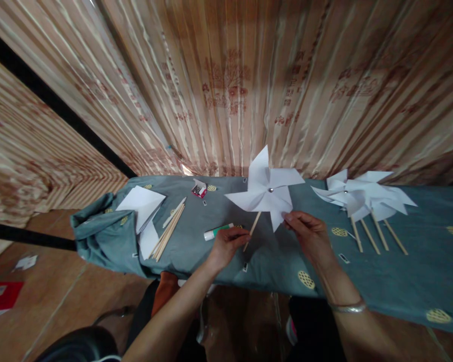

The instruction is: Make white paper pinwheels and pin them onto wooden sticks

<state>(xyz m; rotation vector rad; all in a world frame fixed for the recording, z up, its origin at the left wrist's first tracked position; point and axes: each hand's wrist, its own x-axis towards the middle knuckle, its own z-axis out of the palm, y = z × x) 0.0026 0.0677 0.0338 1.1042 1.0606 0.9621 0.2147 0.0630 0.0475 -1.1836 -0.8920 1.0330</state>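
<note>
The left hand had its grip closed around the pale wooden stick of a white paper pinwheel, held above the cloth-covered grey-green counter. The right hand had its grip pinched at the edge of the lowest blade. A white-and-green tube lay just beside the left hand; more white paper pinwheels lay to the right.

The forearms are bare; a silver bracelet rings the right hand at its wrist. Below the near edge of the table show black trousers and a partly pink shoe.
</note>
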